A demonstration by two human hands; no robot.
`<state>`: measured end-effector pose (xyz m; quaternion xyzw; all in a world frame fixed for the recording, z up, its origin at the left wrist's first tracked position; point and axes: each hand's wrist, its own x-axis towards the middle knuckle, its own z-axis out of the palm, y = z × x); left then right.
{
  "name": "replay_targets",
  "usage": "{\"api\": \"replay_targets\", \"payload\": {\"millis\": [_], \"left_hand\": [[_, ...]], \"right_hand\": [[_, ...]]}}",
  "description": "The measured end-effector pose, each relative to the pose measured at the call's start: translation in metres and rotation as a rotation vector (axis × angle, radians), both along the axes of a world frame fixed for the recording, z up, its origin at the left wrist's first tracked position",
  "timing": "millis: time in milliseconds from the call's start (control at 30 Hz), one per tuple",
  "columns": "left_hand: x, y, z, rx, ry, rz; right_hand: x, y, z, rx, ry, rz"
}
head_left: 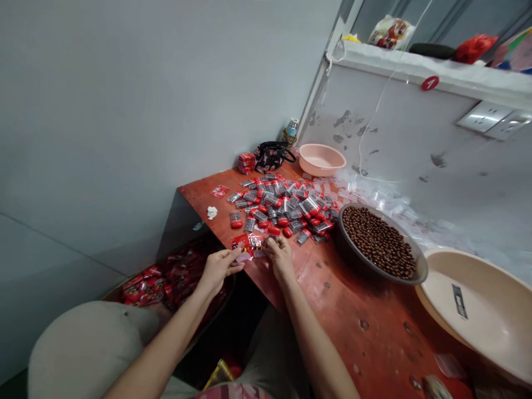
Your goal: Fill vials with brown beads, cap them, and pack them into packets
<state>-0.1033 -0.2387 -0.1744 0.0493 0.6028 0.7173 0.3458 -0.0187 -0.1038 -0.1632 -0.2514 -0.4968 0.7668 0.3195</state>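
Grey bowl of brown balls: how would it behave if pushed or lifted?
The grey bowl is probably heavy, being filled with small brown balls. Those look round and loose, so they would likely roll or spill if it tips.

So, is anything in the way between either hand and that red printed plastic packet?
Nothing visible: the left hand and right hand hold the red printed plastic packet at opposite sides. The pile of red-capped clear plastic containers lies beyond it.
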Motion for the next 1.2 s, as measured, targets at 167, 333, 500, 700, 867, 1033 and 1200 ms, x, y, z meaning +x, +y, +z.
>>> {"api": "replay_targets", "payload": {"millis": [167, 333, 500, 700, 867, 1033, 1200], "left_hand": [[0.008, -0.017, 0.0, 0.161, -0.245, 0.055], [0.02, -0.02, 0.005, 0.214, -0.351, 0.119], [0.027, -0.02, 0.011, 0.273, -0.4, 0.198], [0.036, -0.014, 0.017, 0.369, -0.465, 0.205], [0.044, -0.011, 0.019, 0.419, -0.454, 0.161], [0.046, -0.01, 0.021, 0.404, -0.309, 0.107], [0.045, -0.01, 0.024, 0.406, -0.199, 0.059]], "right_hand": [[0.03, -0.021, 0.015, 0.231, -0.142, 0.052], [0.057, -0.056, 0.014, 0.223, -0.195, 0.123], [0.069, -0.078, 0.012, 0.252, -0.174, 0.075], [0.073, -0.086, 0.009, 0.243, -0.2, 0.052], [0.07, -0.087, 0.009, 0.209, -0.201, 0.005], [0.07, -0.087, 0.01, 0.178, -0.174, 0.011], [0.069, -0.086, 0.005, 0.175, -0.154, 0.021]]}}
